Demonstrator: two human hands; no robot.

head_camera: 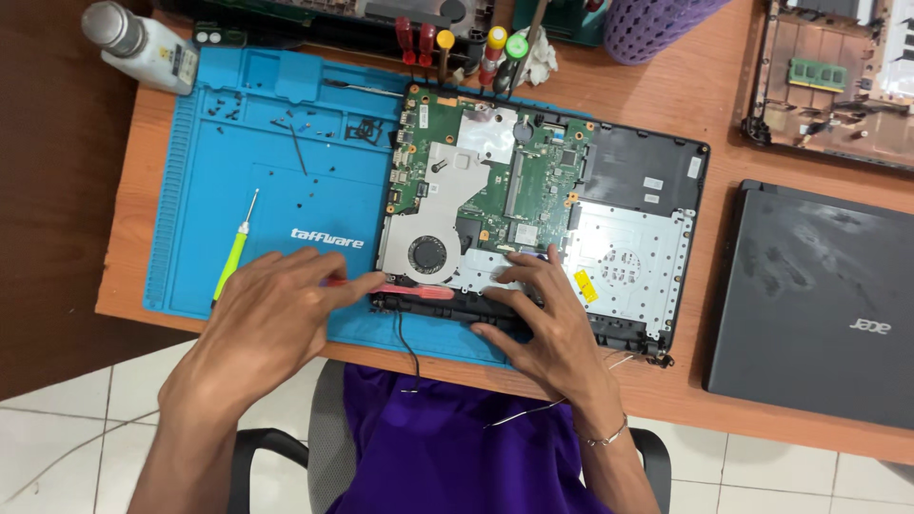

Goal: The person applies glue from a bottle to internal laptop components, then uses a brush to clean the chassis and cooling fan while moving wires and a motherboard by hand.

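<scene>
Head view. An opened laptop base [543, 200] lies at the right edge of the blue work mat [248, 190], its bottom cover already off: green mainboard [495, 171], round fan [427, 255] and bare metal plate are exposed. The left hand [271, 319] is closed around a red prying tool [409, 288], whose tip lies along the base's near edge, just below the fan. The right hand [543, 309] lies spread, fingers flat, pressing the near edge of the base; it grips nothing. A black cable [409, 347] hangs off the table's near edge.

Loose screws [305, 128] lie scattered at the mat's far edge, which suggests fasteners are out. A green-handled screwdriver [233, 252] rests unused on the mat's left side. Judged state: disassembly well advanced; mainboard and fan remain seated.
</scene>
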